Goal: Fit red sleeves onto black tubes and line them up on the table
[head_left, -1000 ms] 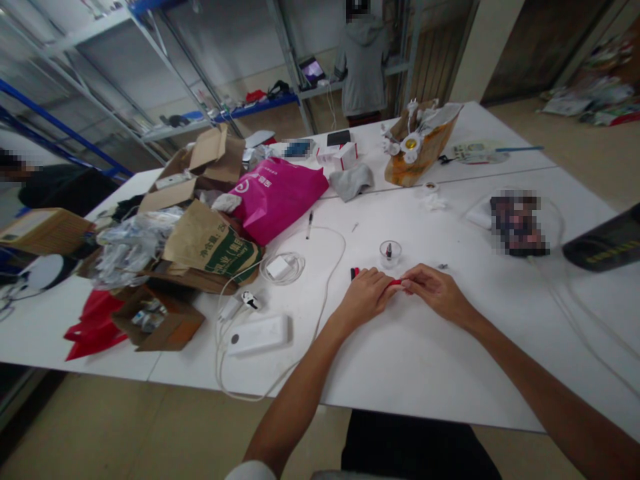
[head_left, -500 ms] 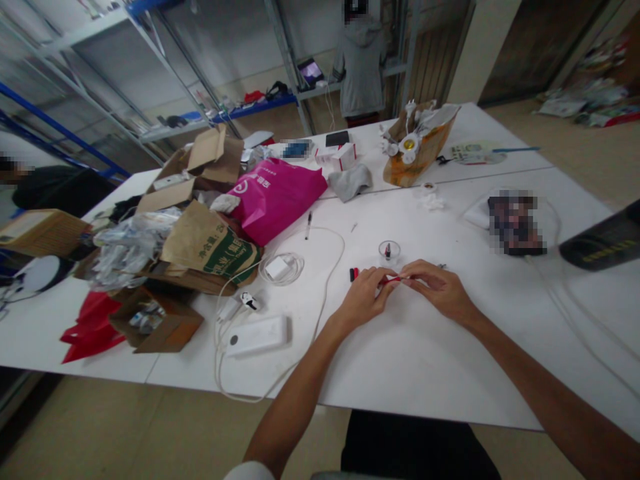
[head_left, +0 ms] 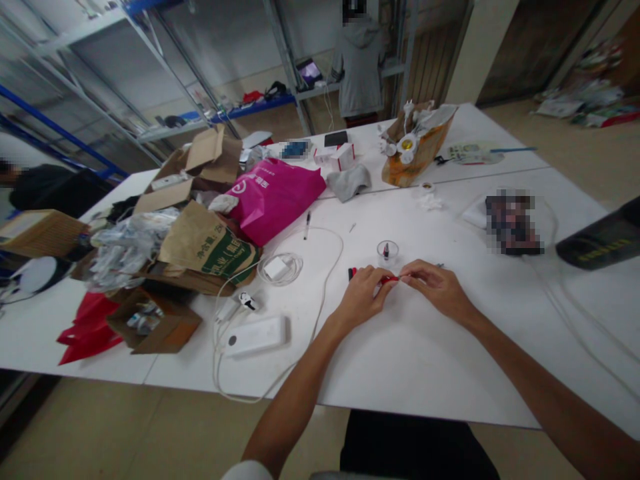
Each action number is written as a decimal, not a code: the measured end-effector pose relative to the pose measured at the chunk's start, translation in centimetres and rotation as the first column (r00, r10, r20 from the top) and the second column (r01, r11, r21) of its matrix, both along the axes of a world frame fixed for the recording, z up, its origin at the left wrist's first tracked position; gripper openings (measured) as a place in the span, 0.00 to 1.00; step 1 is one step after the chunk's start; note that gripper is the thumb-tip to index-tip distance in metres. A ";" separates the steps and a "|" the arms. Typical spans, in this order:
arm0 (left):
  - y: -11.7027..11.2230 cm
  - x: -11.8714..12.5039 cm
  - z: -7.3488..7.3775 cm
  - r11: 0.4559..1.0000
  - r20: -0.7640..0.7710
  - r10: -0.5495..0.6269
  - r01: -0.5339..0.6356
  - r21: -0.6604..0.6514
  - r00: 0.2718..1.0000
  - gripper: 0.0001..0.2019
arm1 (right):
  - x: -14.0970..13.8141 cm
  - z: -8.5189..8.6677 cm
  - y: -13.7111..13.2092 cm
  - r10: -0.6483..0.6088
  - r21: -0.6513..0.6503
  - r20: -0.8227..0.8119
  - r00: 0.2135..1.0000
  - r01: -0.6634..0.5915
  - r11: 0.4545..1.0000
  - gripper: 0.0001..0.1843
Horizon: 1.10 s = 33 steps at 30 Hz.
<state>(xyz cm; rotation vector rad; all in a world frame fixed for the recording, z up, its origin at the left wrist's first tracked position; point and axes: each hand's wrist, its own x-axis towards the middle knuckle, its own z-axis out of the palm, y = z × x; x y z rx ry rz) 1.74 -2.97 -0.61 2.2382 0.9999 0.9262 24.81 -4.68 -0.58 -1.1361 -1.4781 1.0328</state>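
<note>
1. Near the middle of the bench (head_left: 400, 373), toward the person's side, a slender red piece (head_left: 391, 279) lies between the two hands, its left part covered by fingers.
2. The left hand (head_left: 364, 293) has its fingers closed around that piece, thumb below and the others curled over the top.
3. The right hand (head_left: 440, 285) meets the piece's right end, fingers bent close together; whether they grip the piece itself or something tiny at its tip cannot be told.
4. Just beside the left knuckles, on the left, a short black piece (head_left: 351, 274) sticks out next to a bit of red, both partly hidden by the hand.
5. Just beyond the hands stands a small clear cup (head_left: 388, 241) with a dark, narrow item (head_left: 386, 251) in it.
6. To the left, a white cable loops around a white box-shaped device (head_left: 257, 335) and a white charger (head_left: 277, 268); a pen (head_left: 307, 225) lies farther off.
7. At the far left are a magenta bag (head_left: 280, 197), a brown paper sack (head_left: 193, 240) and cardboard boxes.
8. On the right lies a dark bottle (head_left: 600, 241).
9. Beyond the bench's far edge stands a person in a grey hooded top (head_left: 361, 73).
</note>
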 end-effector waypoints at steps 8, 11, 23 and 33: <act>0.1 0.0 0.2 0.997 0.033 -0.029 0.032 -0.075 0.999 0.10 | -0.1 0.0 -0.1 -0.006 0.006 -0.071 0.997 0.007 1.000 0.17; 0.0 0.1 0.7 0.990 0.072 -0.048 0.057 -0.133 0.996 0.14 | -0.1 0.2 -0.1 0.005 0.016 -0.114 0.993 -0.003 1.000 0.15; -0.4 0.2 2.8 0.759 0.380 -0.039 0.275 -0.590 0.924 0.32 | 0.2 0.9 -0.2 -0.014 0.034 -0.271 0.962 0.024 0.999 0.12; 1.5 -1.3 3.1 0.731 0.694 0.314 0.301 -0.612 0.648 0.27 | 1.0 0.9 0.3 -0.255 0.070 -0.263 0.930 0.282 0.957 0.14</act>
